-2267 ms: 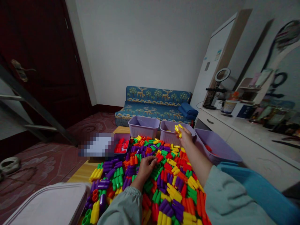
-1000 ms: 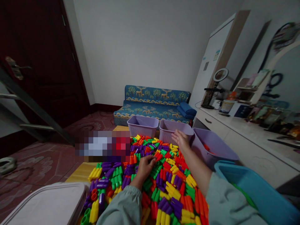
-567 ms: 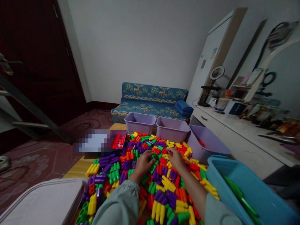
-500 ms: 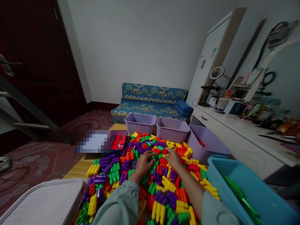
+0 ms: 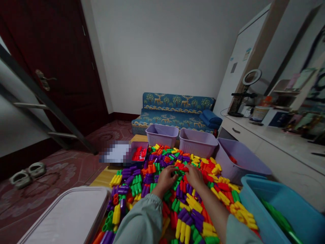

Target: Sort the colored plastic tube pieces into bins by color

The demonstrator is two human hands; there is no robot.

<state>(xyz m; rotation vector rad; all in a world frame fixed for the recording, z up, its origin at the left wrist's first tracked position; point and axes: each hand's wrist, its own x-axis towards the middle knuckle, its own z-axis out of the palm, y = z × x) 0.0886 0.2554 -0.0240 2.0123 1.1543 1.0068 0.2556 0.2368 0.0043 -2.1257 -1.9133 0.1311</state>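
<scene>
Toy building pieces (image 5: 193,203) shaped like joined plastic tubes, in red, yellow, green and purple, lie spread in a thick layer over the table. Low over the middle of them is my left hand (image 5: 166,179), its fingers curved and the thumb apart, close to green pieces. Just right of it, my right hand (image 5: 195,176) has thumb and fingertips closed on a red toy building piece (image 5: 186,169). Parts of the fingertips are small and dim, so contact on the left side is hard to make out.
Three lilac bins (image 5: 162,138) line the table's far and right sides; the rightmost contains a little red. A blue bin (image 5: 256,186) with green items stands at right. A shallow box (image 5: 139,154) contains red pieces. A pale lid (image 5: 68,217) lies at left. Behind is a sofa (image 5: 175,117).
My view has turned left, so everything sits further right in the picture. My right hand has closed its fingertips on a red piece. My left hand stays low over the pieces.
</scene>
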